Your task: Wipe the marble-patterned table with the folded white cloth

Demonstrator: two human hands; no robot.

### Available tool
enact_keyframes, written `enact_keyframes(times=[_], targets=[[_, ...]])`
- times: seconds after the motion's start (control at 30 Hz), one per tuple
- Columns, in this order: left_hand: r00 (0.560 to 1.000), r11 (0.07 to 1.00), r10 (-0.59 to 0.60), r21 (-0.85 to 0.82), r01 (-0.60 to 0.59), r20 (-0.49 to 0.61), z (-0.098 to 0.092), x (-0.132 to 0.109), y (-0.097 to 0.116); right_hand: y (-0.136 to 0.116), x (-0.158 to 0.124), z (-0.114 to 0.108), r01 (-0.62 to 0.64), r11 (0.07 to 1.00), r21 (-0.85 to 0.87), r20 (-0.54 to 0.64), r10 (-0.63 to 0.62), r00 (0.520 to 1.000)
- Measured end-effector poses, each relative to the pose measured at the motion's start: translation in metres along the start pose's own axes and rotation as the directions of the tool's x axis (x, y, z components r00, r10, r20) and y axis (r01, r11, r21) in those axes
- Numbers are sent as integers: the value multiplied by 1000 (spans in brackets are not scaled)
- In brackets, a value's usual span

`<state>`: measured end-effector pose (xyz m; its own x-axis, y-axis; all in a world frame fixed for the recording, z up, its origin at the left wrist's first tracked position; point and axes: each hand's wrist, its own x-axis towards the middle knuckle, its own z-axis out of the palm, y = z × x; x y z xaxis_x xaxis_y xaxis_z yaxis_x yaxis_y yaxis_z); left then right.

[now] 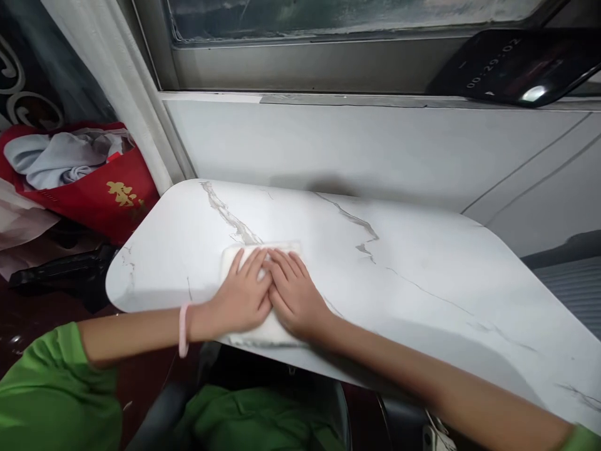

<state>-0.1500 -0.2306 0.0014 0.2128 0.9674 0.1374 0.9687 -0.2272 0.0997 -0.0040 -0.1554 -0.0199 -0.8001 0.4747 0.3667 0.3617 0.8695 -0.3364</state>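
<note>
White marble-patterned desk: rounded corners, grey veining, fills the centre and right of the frame, running from the middle left down to the lower right edge.

Pale grey wall panel: behind the desk, across the middle of the frame, topped by a metal window frame along the upper edge.

White curtain: hangs in the upper left, falling diagonally toward the desk's far left corner.

Green sleeves: lower left and bottom centre of the frame, worn by the person.

Red bag: left of the frame, beside the desk, gold characters on its face, grey cloth bundled inside.

Dark phone: upper right, propped on the sill, its screen showing a timer readout.

White folded cloth: lies flat on the desk near its front edge, centre-left of the frame, mostly covered by both hands; its far edge shows above the fingertips and its near edge below the palms.

Left hand: pressed palm-down on the cloth, fingers extended flat and close together, not curled round anything. Pink band on the wrist.

Right hand: pressed palm-down on the cloth, touching the left hand along the index side, fingers extended flat and together, gripping nothing.
</note>
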Motion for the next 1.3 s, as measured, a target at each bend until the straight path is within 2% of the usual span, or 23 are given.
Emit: enact_keyframes(times=[0.07, 0.17, 0.3, 0.4, 0.53, 0.7, 0.8, 0.9, 0.97, 1.13, 1.23, 1.3], targets=[[1000, 1000, -8, -7, 8, 4, 1, 37, -21, 24, 27, 3, -62, 998, -12, -32, 62, 998], [998, 998, 58, -21, -58, -13, 5, 101, -56, 64, 73, 9, -208, 977, -39, -132, 202, 970], [985, 986, 163, -18, -164, -54, 18, 176, -93, 113, 118, 12, -292, 955, -49, -182, 279, 943], [982, 985, 170, 6, -170, -79, 27, 210, -105, 139, 134, 9, -327, 942, -75, -203, 307, 930], [983, 989, 145, 25, -143, -115, 32, 226, -105, 153, 140, 3, -325, 942, -80, -200, 304, 931], [992, 998, 63, 37, -59, -112, 28, 214, -90, 148, 132, -3, -315, 947, -58, -182, 300, 936], [994, 994, 99, 47, -96, -55, 23, 196, -71, 134, 109, -7, -323, 944, -67, -154, 310, 938], [980, 979, 201, 43, -201, 6, 20, 166, -41, 113, 66, -12, -342, 935, -94, -156, 325, 933], [973, 973, 230, 27, -230, 18, 21, 140, -14, 95, 29, -18, -343, 931, -127, -161, 322, 933], [967, 968, 244, -40, -247, -70, 25, 73, 58, 49, -61, -40, -258, 957, -130, -100, 247, 964], [961, 962, 267, -41, -270, -68, 26, 47, 90, 28, -99, -51, -245, 963, -111, -106, 233, 967], [951, 951, 303, -37, -306, -65, 26, 39, 102, 19, -116, -56, -253, 962, -101, -122, 241, 963]])
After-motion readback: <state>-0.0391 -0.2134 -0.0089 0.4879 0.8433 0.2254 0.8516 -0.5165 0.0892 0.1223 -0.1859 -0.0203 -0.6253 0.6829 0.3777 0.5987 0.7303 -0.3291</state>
